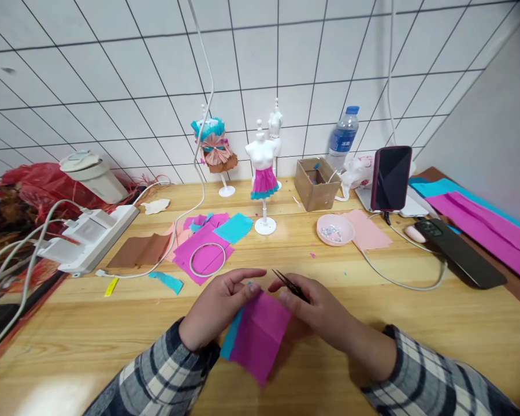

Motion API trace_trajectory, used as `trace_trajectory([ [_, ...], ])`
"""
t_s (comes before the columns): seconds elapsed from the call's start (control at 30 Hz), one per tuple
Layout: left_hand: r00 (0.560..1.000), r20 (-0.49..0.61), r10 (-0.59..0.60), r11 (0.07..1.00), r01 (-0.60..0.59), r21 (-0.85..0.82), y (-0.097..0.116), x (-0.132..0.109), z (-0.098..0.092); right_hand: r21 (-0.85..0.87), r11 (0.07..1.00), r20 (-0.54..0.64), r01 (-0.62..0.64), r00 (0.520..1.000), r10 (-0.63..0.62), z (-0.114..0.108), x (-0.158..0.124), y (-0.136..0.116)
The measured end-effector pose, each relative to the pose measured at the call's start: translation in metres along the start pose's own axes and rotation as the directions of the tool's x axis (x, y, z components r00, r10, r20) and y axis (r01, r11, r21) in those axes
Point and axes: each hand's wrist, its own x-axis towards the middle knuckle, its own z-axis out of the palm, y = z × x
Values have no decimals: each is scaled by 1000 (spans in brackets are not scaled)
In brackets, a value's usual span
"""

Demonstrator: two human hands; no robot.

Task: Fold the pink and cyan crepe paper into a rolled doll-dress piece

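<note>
The left hand (227, 294) has the far edge of a magenta sheet (260, 335) pinched between thumb and fingers, a blue piece (231, 340) showing along its left side, over the near middle of the wooden table (134, 329). The right hand (318, 306) is closed around dark tweezers (290, 284); whether its thumb also presses the sheet, I can't tell from here. Those fine points sit close to the left fingertips — a slip might prick skin or tear the sheet. Loosening the left pinch could let the two colours slide askew.
</note>
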Motion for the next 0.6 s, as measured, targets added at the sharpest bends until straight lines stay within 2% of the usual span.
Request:
trace_trajectory([
  [0.1,996,82,20,999,-23,33,0,-2,4,72,996,-33,-51,998,53,4,3,3],
  [0.2,991,123,43,998,-49,45,-4,-3,10,86,996,-33,-19,999,22,7,3,2],
  [0.3,994,83,70,981,-83,176,-7,-5,18,41,999,27,-7,1000,6,9,1,-3],
  [0.43,991,42,127,935,-133,329,-7,-8,25,-39,996,41,-82,996,84,12,1,-6],
  [0.5,990,61,130,934,-143,328,-6,-8,25,-53,995,29,-86,996,87,12,1,-4],
  [0.6,981,164,104,973,-134,190,-5,-8,21,-112,993,-5,-28,1000,28,10,2,0],
])
